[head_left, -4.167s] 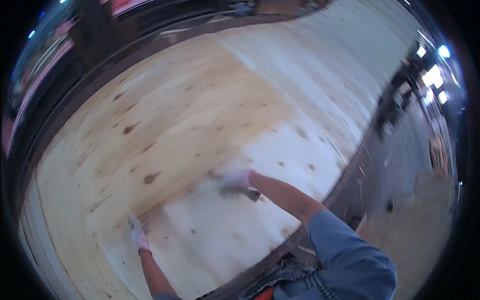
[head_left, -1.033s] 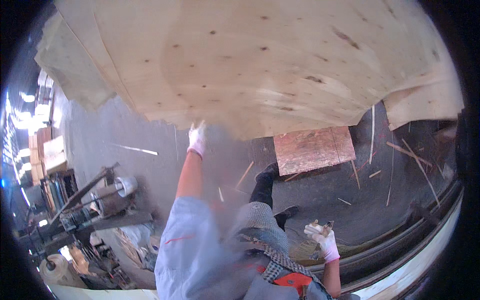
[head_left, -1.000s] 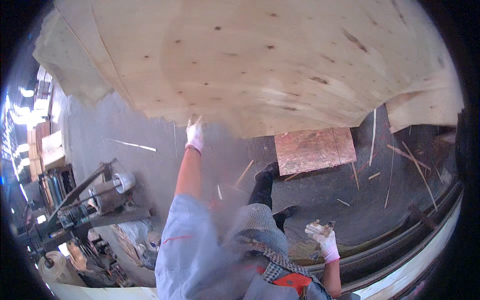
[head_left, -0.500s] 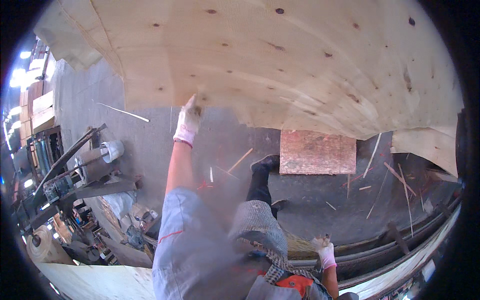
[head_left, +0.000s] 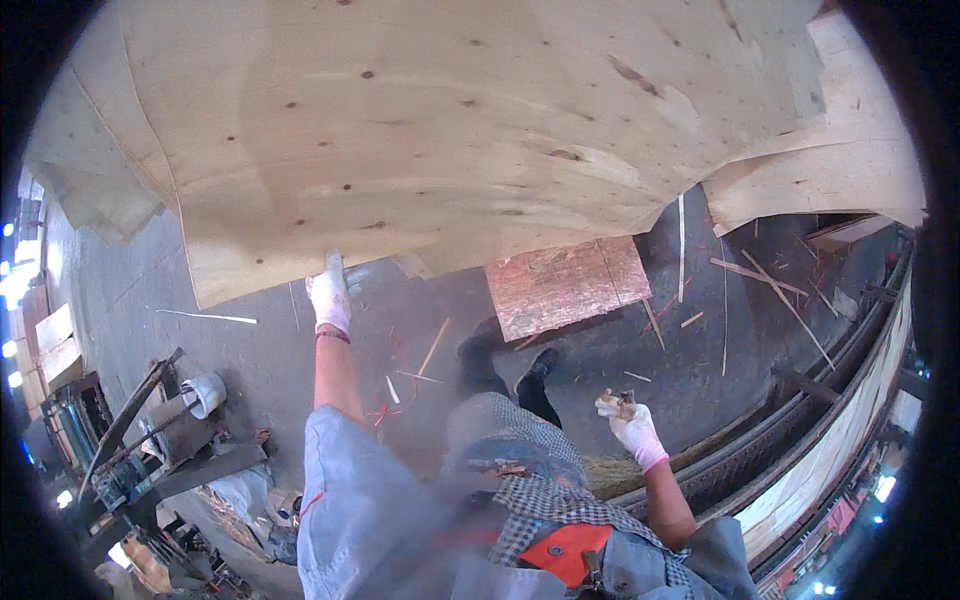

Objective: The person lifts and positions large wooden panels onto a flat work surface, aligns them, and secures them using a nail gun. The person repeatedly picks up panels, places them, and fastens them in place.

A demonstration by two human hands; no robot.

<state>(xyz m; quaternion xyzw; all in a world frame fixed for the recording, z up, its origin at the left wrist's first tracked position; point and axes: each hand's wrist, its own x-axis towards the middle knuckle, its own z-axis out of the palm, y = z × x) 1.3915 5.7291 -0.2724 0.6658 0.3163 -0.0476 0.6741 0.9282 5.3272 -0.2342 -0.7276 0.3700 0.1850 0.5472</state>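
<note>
A large, pale sheet of wood veneer [head_left: 400,140] with dark knots spreads across the upper part of the view. My left hand [head_left: 330,298], in a white glove with a pink cuff, is closed on its near edge, a thumb or finger showing on top and the rest hidden. Lower right, my right hand [head_left: 638,432], gloved alike, is held away from the sheet with its fingers curled. Something brownish shows at its fingertips; I cannot tell whether it is a held scrap or the soiled glove.
A reddish board [head_left: 568,290] lies on the floor by my feet. Thin wood strips [head_left: 790,305] are scattered to the right, beside a long metal-framed machine edge [head_left: 850,400]. Machinery with a white roller end [head_left: 204,396] stands at the left.
The veneer's near left edge has come lower and closer, my left hand moving with it toward me and left. My right hand has risen. My view has turned, shifting the reddish board left.
</note>
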